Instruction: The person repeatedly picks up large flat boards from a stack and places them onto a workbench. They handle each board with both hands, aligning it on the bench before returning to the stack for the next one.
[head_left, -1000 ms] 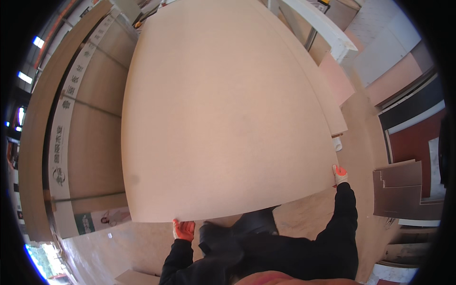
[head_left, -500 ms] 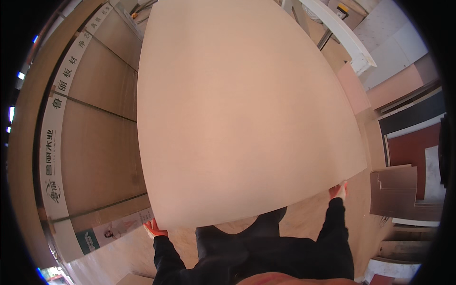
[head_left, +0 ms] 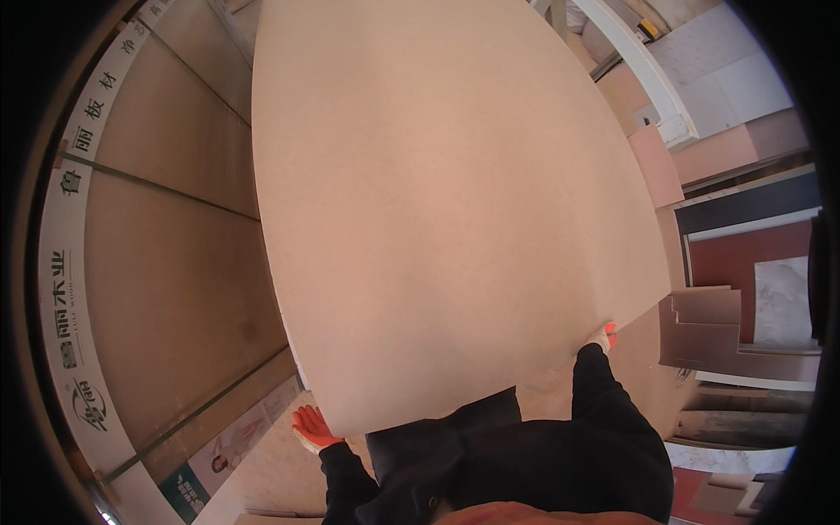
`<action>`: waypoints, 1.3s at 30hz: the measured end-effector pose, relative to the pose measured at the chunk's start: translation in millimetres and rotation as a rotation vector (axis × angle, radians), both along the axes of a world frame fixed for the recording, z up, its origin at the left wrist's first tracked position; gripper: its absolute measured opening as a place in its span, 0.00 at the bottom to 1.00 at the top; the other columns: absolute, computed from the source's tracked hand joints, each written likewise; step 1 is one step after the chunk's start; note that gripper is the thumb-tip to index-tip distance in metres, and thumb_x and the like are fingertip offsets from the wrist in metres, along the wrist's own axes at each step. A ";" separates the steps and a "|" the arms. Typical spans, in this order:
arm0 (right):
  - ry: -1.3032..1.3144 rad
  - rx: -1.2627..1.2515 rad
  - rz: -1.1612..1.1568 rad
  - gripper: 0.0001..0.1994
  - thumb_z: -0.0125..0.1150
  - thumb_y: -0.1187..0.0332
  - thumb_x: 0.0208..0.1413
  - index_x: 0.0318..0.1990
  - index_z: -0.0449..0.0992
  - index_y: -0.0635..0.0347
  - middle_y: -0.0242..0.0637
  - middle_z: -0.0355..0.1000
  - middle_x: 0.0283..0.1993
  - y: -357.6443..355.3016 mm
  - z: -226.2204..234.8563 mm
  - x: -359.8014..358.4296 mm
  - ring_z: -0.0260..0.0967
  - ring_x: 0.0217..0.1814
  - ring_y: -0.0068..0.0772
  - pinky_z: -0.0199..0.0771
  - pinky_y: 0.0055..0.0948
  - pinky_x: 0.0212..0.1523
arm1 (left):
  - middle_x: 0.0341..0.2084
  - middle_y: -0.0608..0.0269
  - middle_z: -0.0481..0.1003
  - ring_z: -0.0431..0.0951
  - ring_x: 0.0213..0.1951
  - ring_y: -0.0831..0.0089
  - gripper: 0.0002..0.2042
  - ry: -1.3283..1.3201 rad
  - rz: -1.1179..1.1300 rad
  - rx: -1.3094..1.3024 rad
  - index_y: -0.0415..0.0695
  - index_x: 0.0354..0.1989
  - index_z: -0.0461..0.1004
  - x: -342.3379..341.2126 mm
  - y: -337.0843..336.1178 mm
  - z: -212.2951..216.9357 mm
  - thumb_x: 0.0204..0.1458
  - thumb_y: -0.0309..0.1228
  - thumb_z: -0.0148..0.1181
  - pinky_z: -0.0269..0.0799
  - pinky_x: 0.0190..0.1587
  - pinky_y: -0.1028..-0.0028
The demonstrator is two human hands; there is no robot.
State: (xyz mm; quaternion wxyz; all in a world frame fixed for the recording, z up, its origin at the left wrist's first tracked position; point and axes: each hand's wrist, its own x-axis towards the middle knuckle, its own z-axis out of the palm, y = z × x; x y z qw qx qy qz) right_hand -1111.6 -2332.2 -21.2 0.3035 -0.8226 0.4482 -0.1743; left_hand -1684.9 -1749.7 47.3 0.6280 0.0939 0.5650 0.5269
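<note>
A large, plain beige board (head_left: 455, 210) fills the middle of the view, its far end running out at the top. At its near left corner is my left hand (head_left: 315, 427), in a glove with an orange palm. The palm faces up against the corner, fingers stretched out past the edge; the thumb is hidden. Along the near edge, toward the right corner, my right hand (head_left: 602, 337) grips the board, also gloved. Most of its fingers are out of sight at the edge. The board covers part of my dark-clothed legs.
To the left stands a long strapped stack of brown boards (head_left: 175, 289) with a white printed border. A white frame (head_left: 647, 70) lies at the far right. Brown offcut panels (head_left: 709, 319), a dark red panel (head_left: 783, 271) and several other sheets line the right side.
The board's near left corner and my left hand have shifted right and slightly nearer. The left fingers now stretch outward with the palm showing. My right hand has moved slightly left along with the near edge.
</note>
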 end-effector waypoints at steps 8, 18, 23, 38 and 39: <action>-0.489 0.729 0.029 0.20 0.65 0.58 0.72 0.64 0.73 0.54 0.44 0.77 0.62 24.2 36.1 -20.9 0.76 0.61 0.42 0.80 0.44 0.61 | 0.84 0.55 0.47 0.47 0.83 0.58 0.39 0.094 -0.142 0.130 0.45 0.83 0.51 6.5 8.9 22.4 0.74 0.60 0.43 0.46 0.83 0.53; -0.453 0.478 0.243 0.25 0.65 0.60 0.71 0.70 0.71 0.60 0.41 0.74 0.67 91.7 25.5 24.4 0.69 0.68 0.31 0.71 0.39 0.68 | 0.83 0.57 0.50 0.51 0.82 0.57 0.38 0.040 -0.163 0.132 0.46 0.82 0.53 70.9 82.6 27.3 0.73 0.60 0.43 0.49 0.82 0.53; -0.271 0.259 0.203 0.25 0.62 0.59 0.70 0.66 0.71 0.68 0.45 0.79 0.58 138.6 50.7 62.9 0.76 0.58 0.43 0.75 0.42 0.62 | 0.80 0.60 0.59 0.60 0.78 0.59 0.36 0.096 -0.246 0.132 0.50 0.79 0.61 102.4 106.6 17.8 0.71 0.61 0.46 0.61 0.77 0.54; -0.244 0.238 0.113 0.44 0.64 0.46 0.63 0.77 0.58 0.70 0.63 0.71 0.69 181.9 40.7 119.9 0.71 0.69 0.58 0.73 0.44 0.66 | 0.66 0.53 0.75 0.73 0.68 0.50 0.29 0.144 -0.270 -0.005 0.42 0.61 0.78 141.0 167.7 1.2 0.67 0.53 0.46 0.68 0.70 0.42; -0.260 0.263 0.150 0.43 0.63 0.46 0.64 0.76 0.59 0.69 0.62 0.71 0.68 179.2 39.7 124.0 0.71 0.68 0.57 0.73 0.44 0.66 | 0.61 0.52 0.79 0.77 0.64 0.49 0.27 0.139 -0.164 -0.091 0.42 0.55 0.80 146.3 168.3 3.5 0.66 0.53 0.46 0.69 0.68 0.40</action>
